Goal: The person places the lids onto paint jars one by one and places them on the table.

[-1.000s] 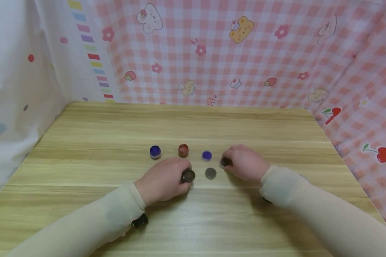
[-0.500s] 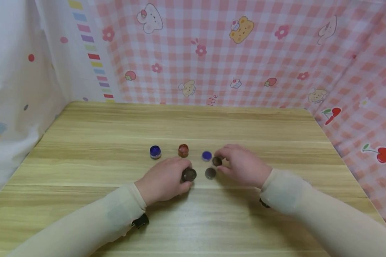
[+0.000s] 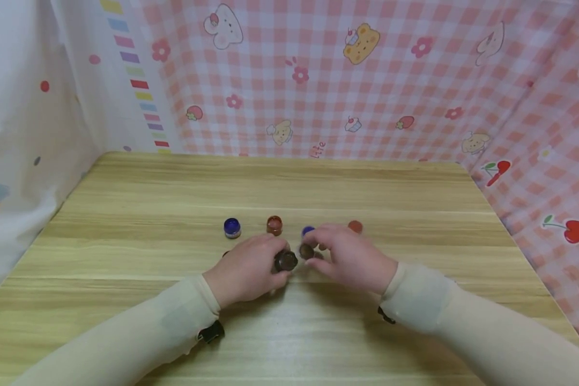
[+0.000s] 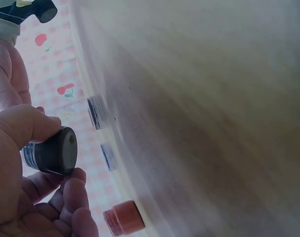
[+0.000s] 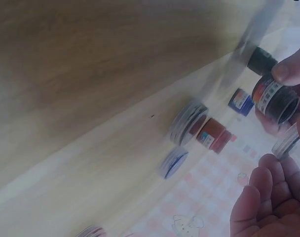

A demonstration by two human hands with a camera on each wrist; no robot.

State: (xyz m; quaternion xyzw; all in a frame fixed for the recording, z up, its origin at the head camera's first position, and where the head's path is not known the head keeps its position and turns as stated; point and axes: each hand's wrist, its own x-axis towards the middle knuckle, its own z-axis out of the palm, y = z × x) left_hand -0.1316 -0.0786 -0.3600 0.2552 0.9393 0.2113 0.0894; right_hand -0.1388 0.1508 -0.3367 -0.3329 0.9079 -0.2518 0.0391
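My left hand (image 3: pixel 243 271) grips a small dark paint jar (image 3: pixel 286 261), tilted with its uncovered mouth toward the right hand; the jar's printed label shows in the right wrist view. Between thumb and fingers, my right hand (image 3: pixel 352 260) pinches a clear round lid (image 5: pixel 286 141), held a short gap from that mouth. Beneath and beside the right hand lie a grey lid (image 5: pixel 188 122) and a blue lid (image 3: pixel 308 231), the grey one mostly covered in the head view. A red lid (image 3: pixel 355 227) lies beyond it.
Behind the left hand stand a blue paint jar (image 3: pixel 232 228) and a red-brown paint jar (image 3: pixel 274 225), both uncovered. Another dark jar (image 5: pixel 262 60) is nearly hidden by the left hand in the head view. Patterned cloth (image 3: pixel 289 80) walls the wooden table (image 3: pixel 289 187) at back and sides.
The right hand has moved left with its lid, from the right of the lids to close beside the jar, uncovering the red lid. My left hand has barely shifted, its jar slightly rightward.
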